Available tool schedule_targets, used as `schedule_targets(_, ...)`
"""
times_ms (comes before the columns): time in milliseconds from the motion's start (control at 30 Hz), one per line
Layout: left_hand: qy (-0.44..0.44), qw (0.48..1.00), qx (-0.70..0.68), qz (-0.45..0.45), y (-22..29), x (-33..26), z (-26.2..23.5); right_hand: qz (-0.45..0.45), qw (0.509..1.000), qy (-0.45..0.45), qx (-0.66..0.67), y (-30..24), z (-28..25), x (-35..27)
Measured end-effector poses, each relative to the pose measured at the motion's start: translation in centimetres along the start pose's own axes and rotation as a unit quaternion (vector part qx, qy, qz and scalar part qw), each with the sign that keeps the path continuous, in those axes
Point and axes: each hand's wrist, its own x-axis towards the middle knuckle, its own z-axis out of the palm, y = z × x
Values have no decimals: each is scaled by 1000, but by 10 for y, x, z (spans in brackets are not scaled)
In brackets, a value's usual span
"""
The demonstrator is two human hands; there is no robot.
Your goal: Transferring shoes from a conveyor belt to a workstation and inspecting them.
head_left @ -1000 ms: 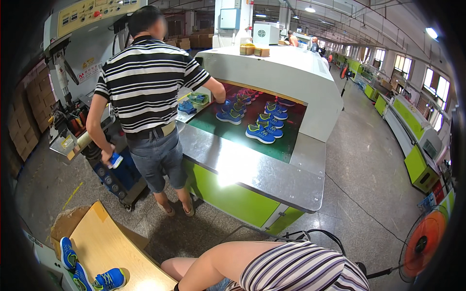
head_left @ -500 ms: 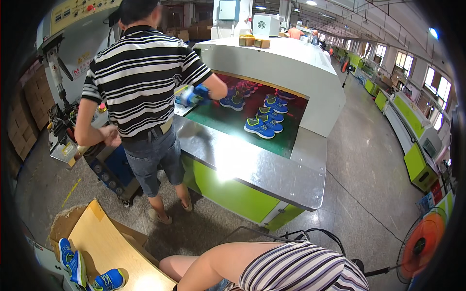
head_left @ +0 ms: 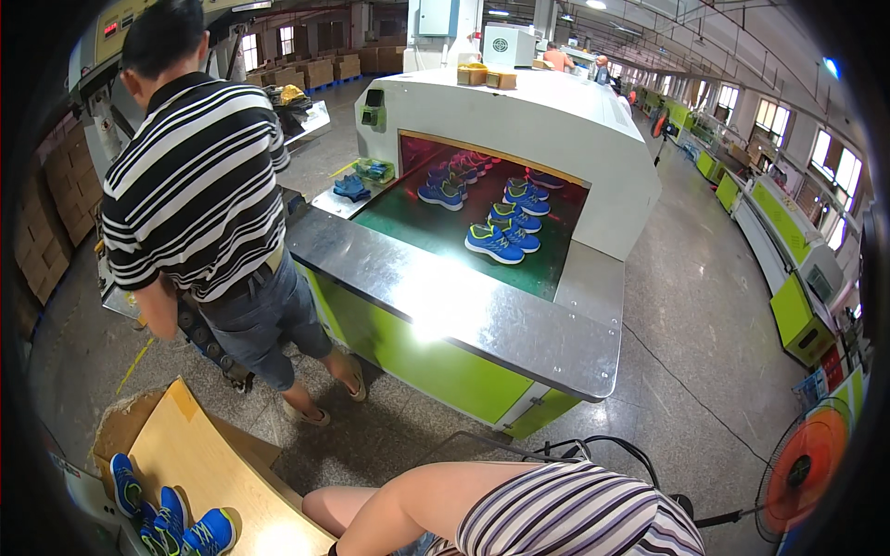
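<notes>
Foreground, lower edge: wearer's bare arm (head_left: pixel 417 505) in a striped sleeve (head_left: pixel 575 519); both hands out of frame, grip cannot be told. Lower left: blue shoes (head_left: pixel 171 519) against a tilted wooden board (head_left: pixel 213 473). Middle: co-worker in a striped shirt (head_left: pixel 195 176), back turned. Beyond: green conveyor table (head_left: pixel 445 352), steel lip; blue shoes on belt (head_left: pixel 501 239) at the white oven tunnel (head_left: pixel 528 130).

Co-worker in striped shirt (head_left: pixel 195 176) turned away from conveyor oven (head_left: pixel 519 148), arm withdrawn from belt, now faces left. Blue shoes (head_left: pixel 501 239) carried nearer belt's front edge.
</notes>
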Motion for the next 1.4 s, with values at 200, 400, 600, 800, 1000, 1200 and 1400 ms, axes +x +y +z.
schedule_targets(200, -26, 999, -16, 15, -10, 8, 5, -137, 985, -32, 102, 21, -10, 14)
schedule_targets(400, 20, 974, -226, 32, -36, 26, 17, 42, 974, -5, 222, -55, -48, 3)
schedule_targets(600, 37, 981, -187, 13, -40, 3, 6, -31, 989, -65, 129, -54, -41, 1)
schedule_targets(800, 11, 995, -95, -27, -28, -26, 5, -91, 976, -197, -32, -64, -83, 62)
schedule_targets(1000, 2, 994, -102, -32, -23, -16, 1, -18, 982, 149, -110, -11, -118, 183)
schedule_targets(1200, 4, 995, -94, -31, -28, -15, -3, -49, 987, -151, 9, 23, -149, 178)
schedule_targets(1400, 12, 995, -99, -30, -30, -15, -1, 34, 936, -253, -242, 14, -198, 231)
